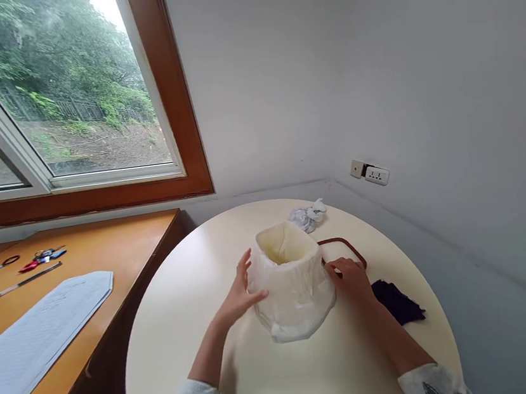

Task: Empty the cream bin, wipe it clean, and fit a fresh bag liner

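A small cream bin (282, 252) stands upright on the round table (179, 335). A thin, translucent white plastic bag (300, 310) lines it and hangs over its rim, spreading around the outside. My left hand (241, 292) is at the bin's left side, fingers and thumb apart, against or very close to the bag. On the right, my right hand (351, 276) has its fingers bent around the near part of a brown rim ring (350, 249), close beside the bag. The thumb is mostly hidden, and part of the ring is covered by the hand.
A crumpled white plastic bag (308, 216) lies behind the bin. Dark cloth (398, 302) rests by my right forearm. On the wooden desk (153, 236) at left are papers (54, 337), a pen (26, 280) and keys (44, 256). A wall socket (377, 175) is at right.
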`<state>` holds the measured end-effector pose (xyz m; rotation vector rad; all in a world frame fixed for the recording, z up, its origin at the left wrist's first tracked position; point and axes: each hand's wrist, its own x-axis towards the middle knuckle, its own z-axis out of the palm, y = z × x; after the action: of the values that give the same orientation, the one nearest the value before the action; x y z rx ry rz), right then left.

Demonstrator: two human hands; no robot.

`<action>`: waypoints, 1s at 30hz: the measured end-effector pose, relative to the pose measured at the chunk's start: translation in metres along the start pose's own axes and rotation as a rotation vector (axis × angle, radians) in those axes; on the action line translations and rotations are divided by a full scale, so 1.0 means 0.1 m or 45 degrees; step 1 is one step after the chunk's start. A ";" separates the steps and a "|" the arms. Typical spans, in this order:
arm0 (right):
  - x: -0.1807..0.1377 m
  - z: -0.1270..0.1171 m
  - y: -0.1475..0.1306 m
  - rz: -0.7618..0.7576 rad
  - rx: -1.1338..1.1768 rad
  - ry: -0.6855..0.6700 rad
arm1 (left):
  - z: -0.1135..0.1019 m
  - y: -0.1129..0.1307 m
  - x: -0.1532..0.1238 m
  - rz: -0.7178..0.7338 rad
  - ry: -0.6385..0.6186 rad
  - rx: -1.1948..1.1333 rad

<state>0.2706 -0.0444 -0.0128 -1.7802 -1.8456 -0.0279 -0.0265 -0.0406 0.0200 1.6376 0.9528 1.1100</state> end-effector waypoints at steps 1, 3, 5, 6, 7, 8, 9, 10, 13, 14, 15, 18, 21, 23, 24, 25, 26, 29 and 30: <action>-0.01 0.02 -0.03 -0.009 -0.038 -0.008 | -0.08 0.01 0.00 -0.030 0.084 0.063; -0.03 0.06 -0.07 -0.022 -0.124 -0.019 | -0.20 0.00 0.00 -0.173 0.320 0.281; -0.04 0.11 -0.10 -0.031 -0.194 -0.024 | -0.24 -0.06 0.00 -0.356 0.514 0.518; -0.05 0.13 -0.11 -0.033 -0.219 -0.026 | -0.24 -0.09 0.00 -0.423 0.561 0.609; -0.06 0.15 -0.11 -0.031 -0.237 -0.026 | -0.23 -0.13 0.00 -0.461 0.573 0.669; -0.07 0.16 -0.11 -0.029 -0.248 -0.024 | -0.20 -0.16 0.00 -0.473 0.565 0.708; -0.07 0.17 -0.12 -0.029 -0.253 -0.019 | -0.16 -0.19 -0.01 -0.475 0.548 0.746; -0.08 0.17 -0.12 -0.030 -0.254 -0.013 | -0.13 -0.21 -0.01 -0.471 0.526 0.778; -0.08 0.18 -0.11 -0.042 -0.239 -0.014 | -0.05 -0.24 -0.02 -0.439 0.469 0.812; -0.08 0.18 -0.11 -0.047 -0.233 -0.023 | -0.04 -0.24 -0.02 -0.430 0.461 0.805; -0.08 0.18 -0.11 -0.049 -0.227 -0.033 | -0.03 -0.25 -0.02 -0.423 0.459 0.789; -0.08 0.20 -0.10 -0.046 -0.231 -0.042 | -0.05 -0.25 -0.02 -0.410 0.477 0.677; -0.08 0.22 -0.10 -0.048 -0.253 -0.025 | -0.06 -0.23 -0.01 -0.392 0.537 0.489; -0.08 0.22 -0.11 -0.061 -0.251 -0.029 | -0.06 -0.20 -0.01 -0.378 0.577 0.329; -0.08 0.21 -0.11 -0.065 -0.242 -0.034 | -0.06 -0.19 -0.01 -0.376 0.591 0.239; -0.08 0.21 -0.12 -0.067 -0.225 -0.038 | -0.06 -0.17 0.00 -0.377 0.602 0.144; -0.08 0.20 -0.13 -0.065 -0.197 -0.037 | -0.06 -0.16 0.01 -0.384 0.610 0.044; -0.07 0.18 -0.15 -0.001 0.036 0.030 | -0.09 -0.13 0.02 -0.424 0.630 -0.262; -0.06 0.17 -0.15 0.052 0.184 0.070 | -0.10 -0.12 0.03 -0.437 0.633 -0.359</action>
<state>0.2502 -0.0444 -0.0243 -1.6997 -1.7276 0.0699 -0.0369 -0.0320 0.0110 0.9406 1.2690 1.3618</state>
